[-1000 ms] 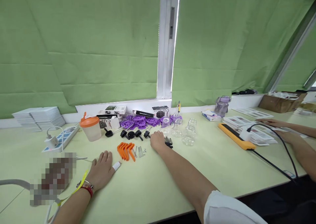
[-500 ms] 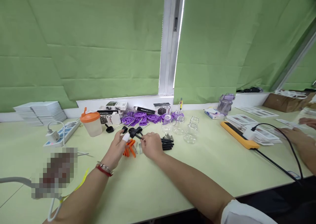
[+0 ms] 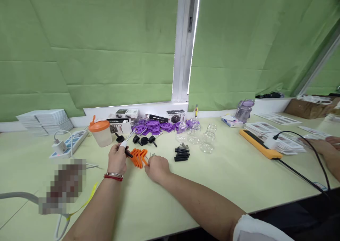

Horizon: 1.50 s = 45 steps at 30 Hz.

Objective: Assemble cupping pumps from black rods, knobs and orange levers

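Observation:
My left hand [image 3: 117, 158] is closed round a screwdriver with a black handle [image 3: 128, 153], its thin metal shaft pointing away from me. The thumb has a white covering. My right hand [image 3: 158, 168] rests low over the table with fingers closed, at the right end of a row of orange angled pieces [image 3: 138, 158]. What its fingertips hold is hidden. Metal screws [image 3: 152, 155] show just behind it. Beyond the orange pieces lie several black round-headed parts with stems [image 3: 144, 140]. Black tubes [image 3: 181, 156] and small springs [image 3: 185, 147] lie right of my right hand.
Purple parts [image 3: 152, 126] and boxes [image 3: 176, 116] line the back. Clear plastic jars [image 3: 207, 141] stand right of centre. An orange-lidded cup [image 3: 101, 134] and a power strip [image 3: 75, 143] are left. An orange power strip [image 3: 259, 145] and another person's hands [image 3: 317, 144] are right.
My left hand has moved left from the black round-headed parts and now grips the screwdriver. My right hand has let go of a black part and come down towards me beside the orange pieces.

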{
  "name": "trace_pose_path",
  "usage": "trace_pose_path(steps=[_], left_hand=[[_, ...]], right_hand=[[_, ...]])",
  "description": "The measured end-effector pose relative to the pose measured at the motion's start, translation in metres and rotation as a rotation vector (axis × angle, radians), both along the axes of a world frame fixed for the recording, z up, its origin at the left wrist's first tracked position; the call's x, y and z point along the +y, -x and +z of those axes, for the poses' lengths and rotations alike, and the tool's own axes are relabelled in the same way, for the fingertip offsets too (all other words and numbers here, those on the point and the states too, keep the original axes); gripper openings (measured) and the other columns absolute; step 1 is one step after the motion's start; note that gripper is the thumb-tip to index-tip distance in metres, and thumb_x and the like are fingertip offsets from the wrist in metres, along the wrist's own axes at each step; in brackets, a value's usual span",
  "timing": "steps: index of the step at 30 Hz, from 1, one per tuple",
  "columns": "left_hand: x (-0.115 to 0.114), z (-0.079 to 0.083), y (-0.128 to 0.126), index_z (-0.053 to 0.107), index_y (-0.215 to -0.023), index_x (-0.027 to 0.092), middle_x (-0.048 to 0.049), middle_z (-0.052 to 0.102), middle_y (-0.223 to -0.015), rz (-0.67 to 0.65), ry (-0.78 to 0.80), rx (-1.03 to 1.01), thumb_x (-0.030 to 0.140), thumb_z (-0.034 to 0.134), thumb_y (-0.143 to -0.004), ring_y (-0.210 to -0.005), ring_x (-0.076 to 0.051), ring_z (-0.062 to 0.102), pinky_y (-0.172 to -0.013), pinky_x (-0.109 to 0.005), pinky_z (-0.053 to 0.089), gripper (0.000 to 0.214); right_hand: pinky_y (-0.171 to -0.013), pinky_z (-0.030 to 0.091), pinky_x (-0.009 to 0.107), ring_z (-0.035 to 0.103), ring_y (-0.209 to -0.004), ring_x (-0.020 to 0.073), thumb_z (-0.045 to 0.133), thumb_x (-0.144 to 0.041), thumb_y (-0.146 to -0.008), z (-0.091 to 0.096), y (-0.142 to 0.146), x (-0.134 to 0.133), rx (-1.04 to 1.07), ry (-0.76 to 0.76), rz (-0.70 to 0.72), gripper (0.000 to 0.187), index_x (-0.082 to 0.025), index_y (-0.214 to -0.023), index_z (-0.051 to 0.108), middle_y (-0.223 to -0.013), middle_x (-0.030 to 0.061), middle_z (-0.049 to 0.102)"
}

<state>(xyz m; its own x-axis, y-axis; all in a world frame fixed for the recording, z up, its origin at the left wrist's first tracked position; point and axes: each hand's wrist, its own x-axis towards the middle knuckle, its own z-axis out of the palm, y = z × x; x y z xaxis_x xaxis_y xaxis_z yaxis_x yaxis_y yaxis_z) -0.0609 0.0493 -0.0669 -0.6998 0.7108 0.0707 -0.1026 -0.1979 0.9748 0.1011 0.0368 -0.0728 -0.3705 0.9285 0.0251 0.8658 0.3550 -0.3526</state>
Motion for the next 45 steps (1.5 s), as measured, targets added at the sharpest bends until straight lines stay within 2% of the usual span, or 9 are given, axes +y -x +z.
trace_pose_path(steps=[7, 11, 14, 20, 24, 28, 35, 39, 45], left_hand=[[-0.001, -0.001, -0.004, 0.054, -0.08, 0.016, 0.0008, 0.057, -0.066, -0.053, 0.003, -0.007, 0.037, 0.063, -0.063, -0.049, -0.01, 0.05, -0.042, -0.021, 0.038, 0.028], [-0.002, -0.002, -0.007, 0.055, -0.078, 0.016, 0.0014, 0.057, -0.064, -0.103, 0.012, 0.016, 0.04, 0.067, -0.063, -0.05, -0.01, 0.05, -0.043, -0.021, 0.039, 0.03], [-0.002, -0.003, -0.008, 0.057, -0.077, 0.016, 0.0023, 0.055, -0.062, -0.141, 0.024, 0.045, 0.042, 0.069, -0.062, -0.05, -0.009, 0.048, -0.043, -0.021, 0.039, 0.032], [0.002, -0.01, -0.005, 0.058, -0.081, 0.017, 0.0027, 0.056, -0.065, -0.145, 0.062, 0.137, 0.042, 0.067, -0.065, -0.052, -0.009, 0.048, -0.044, -0.022, 0.041, 0.032], [0.004, -0.01, -0.006, 0.058, -0.081, 0.017, 0.0023, 0.056, -0.065, -0.103, 0.106, 0.147, 0.043, 0.066, -0.063, -0.05, -0.01, 0.048, -0.042, -0.022, 0.039, 0.032], [0.001, -0.004, -0.003, 0.057, -0.077, 0.016, 0.0022, 0.054, -0.063, -0.03, 0.158, 0.143, 0.039, 0.066, -0.06, -0.045, -0.01, 0.047, -0.038, -0.023, 0.036, 0.031], [-0.003, 0.004, 0.018, 0.054, -0.072, 0.015, 0.0021, 0.053, -0.061, 0.077, 0.2, 0.124, 0.032, 0.062, -0.057, -0.037, -0.008, 0.042, -0.035, -0.023, 0.032, 0.023], [-0.002, 0.002, 0.018, 0.053, -0.071, 0.016, 0.0022, 0.052, -0.062, 0.064, 0.192, 0.125, 0.035, 0.062, -0.059, -0.037, -0.008, 0.043, -0.035, -0.024, 0.033, 0.024], [-0.002, 0.0, 0.001, 0.052, -0.078, 0.017, 0.0026, 0.053, -0.064, -0.034, 0.167, 0.185, 0.041, 0.062, -0.065, -0.04, -0.011, 0.048, -0.038, -0.025, 0.038, 0.029]], right_hand=[[-0.057, 0.037, 0.026, 0.064, -0.073, 0.0191, 0.053, -0.028, -0.078, -0.002, -0.003, 0.004, 0.121, -0.008, -0.058, 0.017, -0.02, -0.076, 0.067, -0.079, 0.0052, 0.071], [-0.051, 0.031, 0.023, 0.06, -0.065, 0.0136, 0.053, -0.035, -0.08, 0.001, -0.018, 0.013, 0.289, 0.073, -0.092, 0.019, -0.023, -0.077, 0.068, -0.075, -0.0002, 0.07], [-0.048, 0.03, 0.021, 0.055, -0.058, 0.0107, 0.052, -0.039, -0.081, 0.005, -0.036, 0.019, 0.378, 0.132, -0.102, 0.025, -0.021, -0.074, 0.067, -0.069, -0.0012, 0.067], [-0.049, 0.03, 0.02, 0.055, -0.059, 0.0102, 0.055, -0.036, -0.079, -0.004, -0.058, 0.017, 0.36, 0.135, -0.123, 0.021, -0.02, -0.073, 0.068, -0.069, -0.0009, 0.067], [-0.051, 0.03, 0.022, 0.058, -0.062, 0.0125, 0.054, -0.032, -0.077, -0.013, -0.047, 0.007, 0.285, 0.048, -0.051, 0.018, -0.022, -0.075, 0.069, -0.071, -0.0001, 0.069], [-0.055, 0.033, 0.024, 0.062, -0.069, 0.0165, 0.051, -0.031, -0.078, -0.01, -0.027, 0.0, 0.193, -0.054, 0.017, 0.021, -0.022, -0.073, 0.069, -0.074, 0.0021, 0.071], [-0.061, 0.041, 0.028, 0.065, -0.075, 0.0208, 0.049, -0.029, -0.078, -0.002, 0.001, 0.0, 0.116, -0.095, -0.011, 0.022, -0.02, -0.077, 0.069, -0.081, 0.0062, 0.071], [-0.063, 0.044, 0.029, 0.066, -0.078, 0.0224, 0.051, -0.03, -0.077, -0.003, 0.005, 0.001, 0.083, -0.051, -0.05, 0.02, -0.02, -0.077, 0.069, -0.082, 0.007, 0.072], [-0.064, 0.045, 0.03, 0.066, -0.079, 0.0235, 0.051, -0.034, -0.079, -0.009, 0.004, 0.002, 0.059, -0.049, -0.043, 0.022, -0.019, -0.077, 0.069, -0.082, 0.0083, 0.071]])
